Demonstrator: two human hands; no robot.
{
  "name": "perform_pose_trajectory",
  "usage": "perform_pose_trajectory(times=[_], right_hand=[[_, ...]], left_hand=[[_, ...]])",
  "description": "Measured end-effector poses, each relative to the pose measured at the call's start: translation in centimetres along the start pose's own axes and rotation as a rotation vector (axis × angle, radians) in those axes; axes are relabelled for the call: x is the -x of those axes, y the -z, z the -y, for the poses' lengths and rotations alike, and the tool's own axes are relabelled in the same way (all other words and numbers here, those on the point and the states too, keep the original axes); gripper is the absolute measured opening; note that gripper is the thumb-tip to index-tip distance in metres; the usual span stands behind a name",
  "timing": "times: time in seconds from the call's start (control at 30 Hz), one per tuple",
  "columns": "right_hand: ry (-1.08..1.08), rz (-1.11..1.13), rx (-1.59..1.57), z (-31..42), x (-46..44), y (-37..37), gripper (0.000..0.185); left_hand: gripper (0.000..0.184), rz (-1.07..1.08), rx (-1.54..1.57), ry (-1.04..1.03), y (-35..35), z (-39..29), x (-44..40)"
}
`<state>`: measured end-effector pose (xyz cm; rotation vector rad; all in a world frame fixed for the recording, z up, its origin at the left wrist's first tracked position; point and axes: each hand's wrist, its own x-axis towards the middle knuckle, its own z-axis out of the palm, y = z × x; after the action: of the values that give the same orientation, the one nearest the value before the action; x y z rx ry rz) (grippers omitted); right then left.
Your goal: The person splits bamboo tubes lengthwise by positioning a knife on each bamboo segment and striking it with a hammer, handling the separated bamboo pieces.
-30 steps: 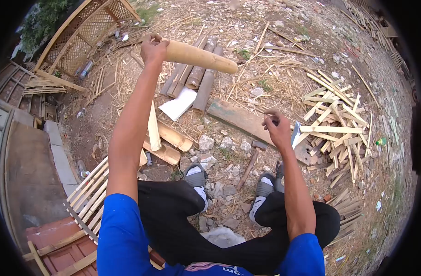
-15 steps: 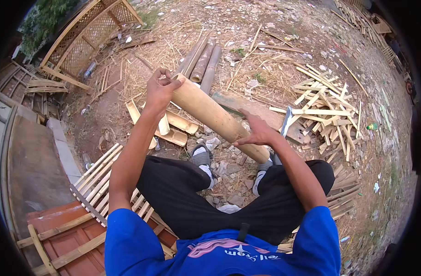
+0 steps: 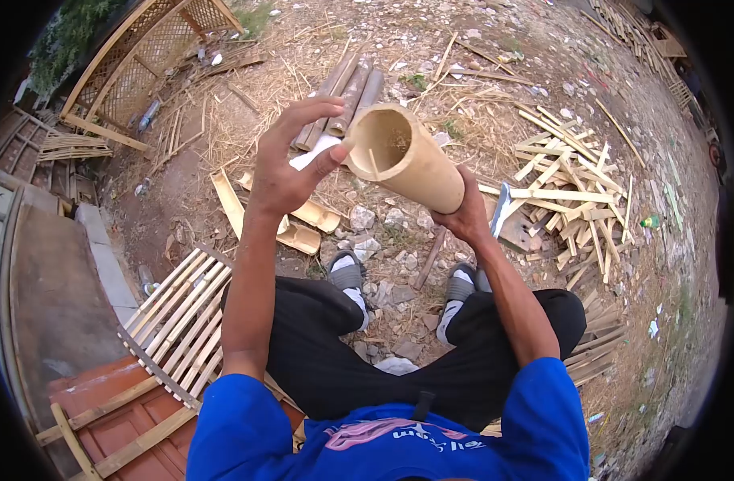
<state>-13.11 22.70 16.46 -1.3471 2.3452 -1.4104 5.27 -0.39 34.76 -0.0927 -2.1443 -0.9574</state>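
A thick bamboo tube [image 3: 423, 172] is raised in front of me, its hollow end tipped up toward my face. My right hand [image 3: 465, 210] is wrapped round its lower end. My left hand [image 3: 291, 156] is at the upper rim with fingers spread; the thumb is close to the rim, and I cannot tell whether it touches. A thin sliver stands at the inner edge of the opening. Past my right hand, the pale blade of a tool [image 3: 502, 207] stands by my right foot, its lower part partly hidden by my arm.
Split bamboo halves [image 3: 315, 215] lie beyond my left foot. Whole bamboo poles [image 3: 351, 96] rest on the ground farther out. A heap of cut bamboo strips [image 3: 575, 192] is at the right. A slatted bamboo panel [image 3: 179, 313] lies at my left, near a lattice frame [image 3: 143, 64].
The bamboo tube has swung from lying slantwise to pointing its open end at me. My left hand has loosened from its end, and my right hand now grips the lower end.
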Motion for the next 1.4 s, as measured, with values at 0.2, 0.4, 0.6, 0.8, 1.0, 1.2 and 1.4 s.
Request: perform_pose_trajectory(times=[0.2,0.4,0.6,0.8,1.0,1.2,1.4], right_hand=[[-0.027,-0.013,0.059,-0.7,0.6,0.9,0.088],[-0.134,0.085,0.016,0.0,0.6,1.2,0.084],[-0.104,0.067,0.058,0.3,0.5,0.5,0.082],[-0.073,-0.042,0.087,-1.9,0.7,-1.0,0.081],[-0.158,-0.120,0.033,-2.4,0.7,-0.9,0.090],[-0.270,-0.041,-0.123,-1.1,0.0,-0.1,0.098],[-0.302,-0.145,-0.453,0.9,-1.3,0.3,0.096]], left_hand=[[0.062,0.228,-0.039,0.053,-1.1,-0.9,0.7],[0.057,0.240,-0.104,0.115,-2.8,-0.5,2.1],[0.031,0.014,0.247,0.324,-3.4,2.3,2.7],[0.019,-0.090,-0.001,0.119,-3.1,2.2,2.3],[0.014,0.018,-0.178,0.167,-2.8,2.5,3.2],[0.068,-0.166,-0.291,0.520,0.6,6.6,2.5],[0.054,0.101,-0.528,0.413,0.5,7.7,3.7]])
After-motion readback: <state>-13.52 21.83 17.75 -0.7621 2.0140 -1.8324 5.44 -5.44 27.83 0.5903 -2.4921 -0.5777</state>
